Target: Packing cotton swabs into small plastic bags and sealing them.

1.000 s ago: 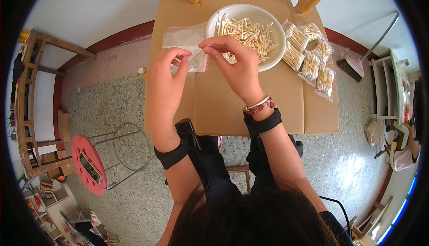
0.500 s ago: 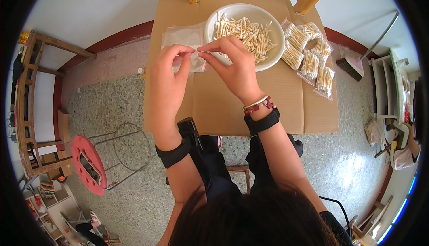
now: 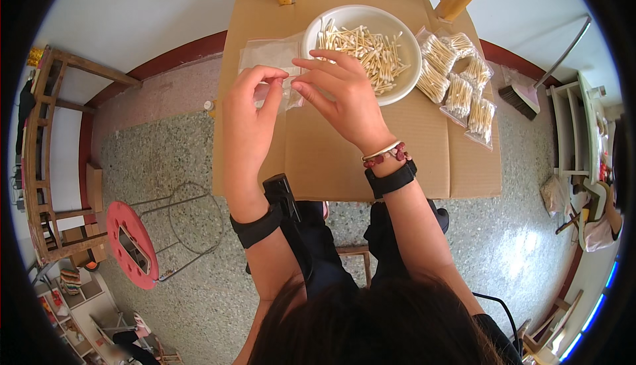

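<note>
White-tipped cotton swabs (image 3: 373,52) with slender pale sticks call for a light fingertip pinch at mid-stick, sparing the soft ends. They lie heaped in the round white bowl (image 3: 412,73), beyond the right hand (image 3: 344,90), which overlaps its near-left rim with fingers spread apart. The left hand (image 3: 248,100) curls near the flat clear plastic bag (image 3: 264,53), thumb and forefinger almost meeting; whether it grips anything, I cannot tell.
</note>
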